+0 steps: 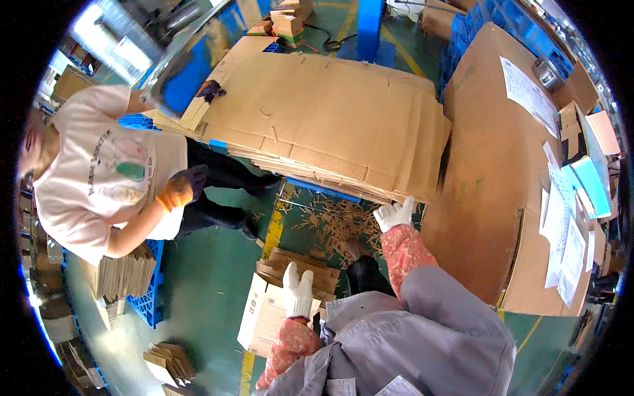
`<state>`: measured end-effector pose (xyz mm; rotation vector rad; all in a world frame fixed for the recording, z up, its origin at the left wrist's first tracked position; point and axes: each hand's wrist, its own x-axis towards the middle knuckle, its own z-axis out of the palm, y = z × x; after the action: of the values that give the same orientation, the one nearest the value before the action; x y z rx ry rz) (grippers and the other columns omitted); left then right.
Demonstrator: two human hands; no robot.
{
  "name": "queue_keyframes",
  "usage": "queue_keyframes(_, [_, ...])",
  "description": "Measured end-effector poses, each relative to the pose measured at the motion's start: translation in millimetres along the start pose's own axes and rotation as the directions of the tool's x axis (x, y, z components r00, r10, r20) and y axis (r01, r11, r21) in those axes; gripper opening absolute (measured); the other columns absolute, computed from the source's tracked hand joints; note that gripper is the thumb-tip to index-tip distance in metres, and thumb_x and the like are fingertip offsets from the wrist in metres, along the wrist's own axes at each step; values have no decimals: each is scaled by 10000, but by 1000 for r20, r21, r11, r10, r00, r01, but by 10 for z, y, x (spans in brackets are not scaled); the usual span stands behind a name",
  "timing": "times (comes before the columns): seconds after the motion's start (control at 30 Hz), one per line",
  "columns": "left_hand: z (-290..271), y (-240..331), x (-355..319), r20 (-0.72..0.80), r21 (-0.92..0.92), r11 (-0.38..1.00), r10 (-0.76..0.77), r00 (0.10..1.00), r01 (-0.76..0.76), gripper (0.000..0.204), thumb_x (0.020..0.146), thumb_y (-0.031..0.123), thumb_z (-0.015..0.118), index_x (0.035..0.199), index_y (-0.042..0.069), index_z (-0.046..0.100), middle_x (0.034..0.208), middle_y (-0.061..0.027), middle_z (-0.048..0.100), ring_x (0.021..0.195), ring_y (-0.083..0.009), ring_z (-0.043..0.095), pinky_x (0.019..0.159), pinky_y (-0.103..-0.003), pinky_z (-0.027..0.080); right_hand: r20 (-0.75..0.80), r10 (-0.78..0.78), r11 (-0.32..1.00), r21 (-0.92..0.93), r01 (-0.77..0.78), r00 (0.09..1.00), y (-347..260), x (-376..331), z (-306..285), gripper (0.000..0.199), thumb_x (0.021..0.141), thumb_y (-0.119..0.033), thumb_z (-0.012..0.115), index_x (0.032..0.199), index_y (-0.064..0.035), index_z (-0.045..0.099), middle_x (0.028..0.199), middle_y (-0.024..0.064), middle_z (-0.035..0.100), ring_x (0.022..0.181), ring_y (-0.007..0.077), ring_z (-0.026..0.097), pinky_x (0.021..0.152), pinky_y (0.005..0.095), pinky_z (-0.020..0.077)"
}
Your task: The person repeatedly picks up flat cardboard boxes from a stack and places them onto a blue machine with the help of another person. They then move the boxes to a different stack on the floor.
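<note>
My left hand (298, 290), in a white knit glove, hangs low over folded cartons (264, 307) standing on the floor beside my legs. Its fingers are apart, and I cannot tell whether it touches the cartons. My right hand (395, 215), gloved the same way, is at the near right edge of a tall pile of flat cardboard sheets (317, 119). Its fingers are partly spread with nothing visible in them. Whether it rests on the pile's edge is unclear.
A co-worker (112, 171) in orange and dark gloves stands left of the pile. Cardboard scraps (337, 221) litter the floor before me. To the right, a large brown carton (479, 178) bears papers (561, 231) and a blue-white box (588, 187). Bundled cartons (125, 274) stand at left.
</note>
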<state>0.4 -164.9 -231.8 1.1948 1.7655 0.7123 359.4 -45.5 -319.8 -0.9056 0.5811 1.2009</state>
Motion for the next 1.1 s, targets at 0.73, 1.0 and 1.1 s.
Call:
queue_keyframes(0.73, [494, 2068, 661, 337, 407, 737, 428, 839, -540, 637, 873, 231, 732, 1402, -31, 492, 1451, -270, 497, 1316, -435, 507, 1100, -438, 426, 77, -12, 1000, -19, 13, 997, -289, 86, 735, 513, 980, -385, 639, 1281, -33, 417, 1251, 155, 471, 1071, 277, 498, 841, 426, 455])
queue_keyframes(1.0, [673, 3031, 750, 394, 481, 284, 775, 493, -830, 655, 661, 177, 806, 1234, 15, 534, 1263, -193, 513, 1139, -409, 513, 964, -498, 458, 369, -224, 906, -262, 332, 902, -586, -728, 1198, 222, 935, -193, 653, 963, -25, 512, 808, 130, 578, 607, 176, 539, 484, 278, 411])
queue_keyframes(1.1, [812, 3305, 956, 487, 511, 113, 779, 395, -852, 643, 664, 212, 804, 1226, 60, 532, 1236, -140, 521, 1143, -350, 511, 977, -467, 442, 457, -92, 945, -240, 223, 885, -536, -693, 989, 191, 933, -181, 639, 938, -33, 518, 779, 102, 560, 580, 149, 501, 469, 250, 366])
